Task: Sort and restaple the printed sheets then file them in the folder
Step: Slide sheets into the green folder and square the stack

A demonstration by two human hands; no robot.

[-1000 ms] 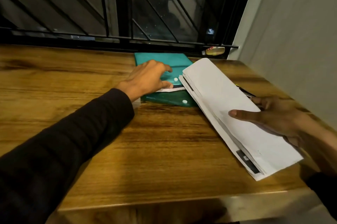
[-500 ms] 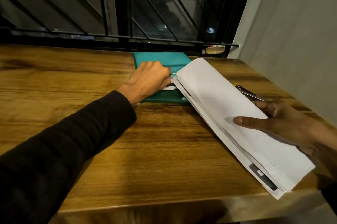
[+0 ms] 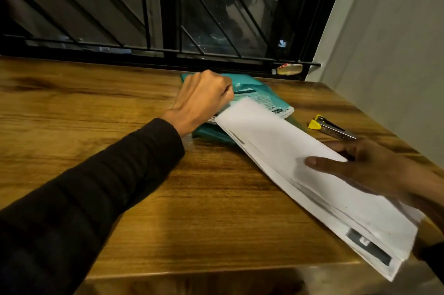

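A teal folder (image 3: 208,133) lies at the back of the wooden table (image 3: 187,201). My left hand (image 3: 204,97) is curled on it and grips its cover flap, lifted enough to show printed sheets (image 3: 270,102) inside. My right hand (image 3: 374,167) holds a thick stack of white sheets (image 3: 283,148), thumb on top and fingers under it. The stack slants from the folder's near edge out past the table's front right corner. What my left fingertips pinch is hidden behind the knuckles.
A stapler (image 3: 334,127) with a yellow end lies on the table just beyond the white stack, near my right fingers. A small bottle (image 3: 287,69) lies on the window sill behind. A barred window runs along the back and a wall stands at the right.
My left hand went from flat on the folder to a fist and raised the flap, exposing the printed sheets. The white stack slid toward me and to the right, uncovering the stapler.
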